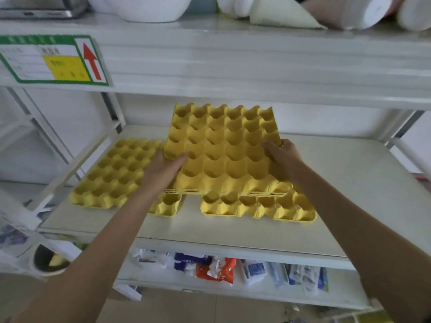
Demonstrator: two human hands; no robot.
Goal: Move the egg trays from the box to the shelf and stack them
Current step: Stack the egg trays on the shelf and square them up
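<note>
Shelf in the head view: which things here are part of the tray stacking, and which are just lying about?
Part of the job:
- held stack of yellow egg trays, gripped by left hand and right hand
- left tray on the middle shelf
- right tray under the held stack

Lying about:
- green label with red arrow
- white bowls on the top shelf
- packets on the shelf below

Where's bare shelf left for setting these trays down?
Bare: middle shelf right of the right tray, and the front strip before both lying trays. Narrow gap between left tray and right tray. Crowded: left and centre, under the held stack.
</note>
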